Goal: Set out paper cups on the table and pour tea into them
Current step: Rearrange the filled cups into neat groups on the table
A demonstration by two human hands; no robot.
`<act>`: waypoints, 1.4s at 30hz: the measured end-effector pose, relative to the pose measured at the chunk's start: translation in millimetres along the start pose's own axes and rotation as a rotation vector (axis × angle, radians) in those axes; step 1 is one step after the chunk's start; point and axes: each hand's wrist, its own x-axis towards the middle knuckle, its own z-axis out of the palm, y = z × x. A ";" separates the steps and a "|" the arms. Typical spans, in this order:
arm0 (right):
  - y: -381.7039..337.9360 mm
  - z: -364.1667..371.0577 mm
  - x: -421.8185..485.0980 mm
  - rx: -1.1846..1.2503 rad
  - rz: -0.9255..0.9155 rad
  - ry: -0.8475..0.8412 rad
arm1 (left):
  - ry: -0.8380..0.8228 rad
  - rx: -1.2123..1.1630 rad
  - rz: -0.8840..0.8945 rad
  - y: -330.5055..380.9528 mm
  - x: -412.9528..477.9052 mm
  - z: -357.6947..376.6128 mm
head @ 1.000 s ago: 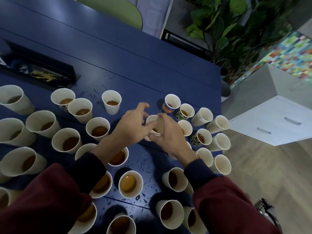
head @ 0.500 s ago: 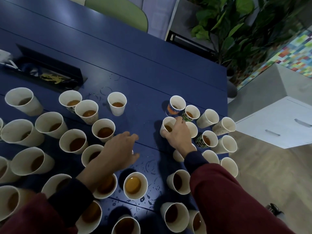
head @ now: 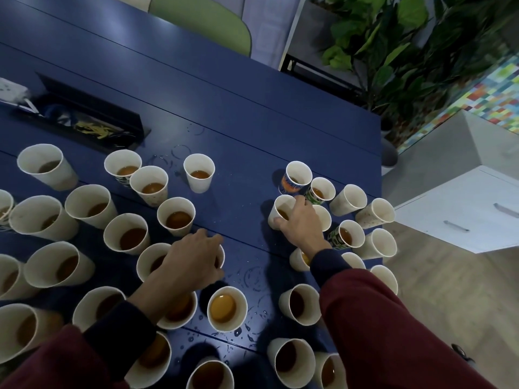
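Left hand [head: 193, 259] has withdrawn from the white cup [head: 282, 210] beside the orange-printed cup [head: 293, 181]; right hand [head: 302, 223] grips it; left's hold unclear; most cups [head: 227, 307] look filled, some right of it seemingly empty.

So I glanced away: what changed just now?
Both hands held one white cup mid-table. The left hand let go and drew back leftward; the right hand carried the white cup rightward beside the orange-patterned cup. Other cups stayed.

Many white paper cups [head: 199, 175] stand upright across the dark blue table [head: 224, 113], most part-filled with brown tea [head: 223, 304]; several near the right edge are empty. The right hand [head: 300, 223] grips one tea-holding cup [head: 282, 209]; the left hand [head: 191, 262] appears to clasp a second cup [head: 222, 255].
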 end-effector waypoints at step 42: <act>-15.9 -71.5 59.7 -0.186 -0.175 0.076 | 0.173 -0.105 0.045 14.4 26.5 1.8</act>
